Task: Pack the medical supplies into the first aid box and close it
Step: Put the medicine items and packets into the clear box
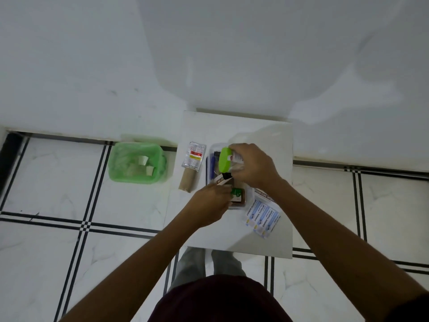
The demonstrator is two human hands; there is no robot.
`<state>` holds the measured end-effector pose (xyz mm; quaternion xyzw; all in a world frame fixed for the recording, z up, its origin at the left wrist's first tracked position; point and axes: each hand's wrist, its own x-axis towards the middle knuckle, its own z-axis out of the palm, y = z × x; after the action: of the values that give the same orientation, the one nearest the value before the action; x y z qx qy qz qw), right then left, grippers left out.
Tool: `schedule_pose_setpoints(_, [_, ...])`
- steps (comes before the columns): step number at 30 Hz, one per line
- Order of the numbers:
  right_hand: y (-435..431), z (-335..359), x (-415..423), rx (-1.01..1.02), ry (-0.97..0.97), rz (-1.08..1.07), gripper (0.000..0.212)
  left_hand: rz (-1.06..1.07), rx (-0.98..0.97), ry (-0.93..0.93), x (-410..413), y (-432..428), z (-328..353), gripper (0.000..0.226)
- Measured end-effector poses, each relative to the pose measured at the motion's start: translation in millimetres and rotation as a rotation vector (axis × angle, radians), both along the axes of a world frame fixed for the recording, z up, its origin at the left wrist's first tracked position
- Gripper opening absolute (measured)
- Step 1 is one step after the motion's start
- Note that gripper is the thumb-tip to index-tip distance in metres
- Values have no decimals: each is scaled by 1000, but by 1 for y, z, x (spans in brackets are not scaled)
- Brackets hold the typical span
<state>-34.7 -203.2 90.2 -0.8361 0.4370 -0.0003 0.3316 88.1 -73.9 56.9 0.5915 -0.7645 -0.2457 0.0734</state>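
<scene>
At nine o'clock of the table (267, 140), on the floor, sits a green bin (137, 162), well apart from the work. On the table's left part lie a sachet (194, 156) and, touching it at six o'clock, a tan roll (187, 181), both unpacked. The left hand (210, 205) pinches a small white-and-dark packet (223, 180) over the box (212, 152). The right hand (251, 169), at one o'clock of the left, is closed round a green-capped bottle (225, 160) above the box's far end. At five o'clock lie bandage strips (263, 216), still outside. The risk, as I judge it: the box already looks crowded, so a bottle left standing could stop the lid from shutting, and the two hands may jostle.
</scene>
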Motion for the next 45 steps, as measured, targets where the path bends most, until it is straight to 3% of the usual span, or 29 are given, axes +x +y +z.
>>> schedule_pose_setpoints(3, [10,-14,7,-19,90,98,63,134,-219,91,26,32,1,22])
schedule_pose_setpoints(5, [15,-24,6,-38,127,130,57,339,-239,121,45,45,-2,23])
schedule_pose_setpoints(11, [32,-42,-1,-108,75,129,53,818,81,124,83,31,-31,39])
schedule_pose_setpoints(15, [27,-31,-4,46,37,93,55,961,248,181,78,2,-44,48])
schedule_pose_setpoints(17, [23,-26,-12,99,-69,-36,54,964,311,201,73,-7,-50,43])
schedule_pose_setpoints(20, [14,-24,-33,-23,-181,-232,42,946,352,169,70,-12,-59,39])
schedule_pose_setpoints(24, [3,-25,-68,-112,-153,-403,35,967,273,181,69,-18,-50,30])
schedule_pose_setpoints(28, [11,-53,-83,16,123,-277,42,962,119,243,74,-12,-33,25])
schedule_pose_setpoints(32, [26,-73,-87,135,371,-149,49,777,6,258,72,-17,-14,44])
schedule_pose_setpoints(36, [35,-86,-89,88,401,-153,39,699,-41,277,61,-41,0,47])
schedule_pose_setpoints(40, [35,-94,-89,75,402,-105,36,806,-4,376,42,-60,1,48])
schedule_pose_setpoints(45, [33,-98,-90,34,412,-69,35,418,-34,155,33,-89,1,48])
